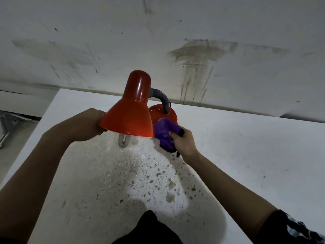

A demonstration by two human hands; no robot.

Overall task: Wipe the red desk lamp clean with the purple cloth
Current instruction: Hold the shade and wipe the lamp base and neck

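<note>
The red desk lamp [130,111] stands toward the back of a white speckled table [246,164], close to a stained, scuffed white wall [193,50]. Its cone shade [128,117] is tipped forward and down toward the person, and the bulb [123,140] pokes out below the rim, throwing a bright pool of light on the tabletop. A grey bent neck [161,99] curves from the back of the shade down into the round red base [165,113], which sits just behind and to the right of the shade.

The left hand [86,124] is closed on the left edge of the shade's rim, fingers wrapped under it, holding the shade steady. The right hand [182,143] is clenched round a bunched purple cloth [164,132], and the cloth is pressed against the front of the base, just beside the shade's right edge. Something dark shows at the tips of the right hand's fingers and below the cloth; it is too small to make out, perhaps the edge of the base or a cord.

A dark patterned sleeve [295,229] covers the right upper arm at the bottom corner, and dark clothing [149,228] fills the lower middle.
</note>
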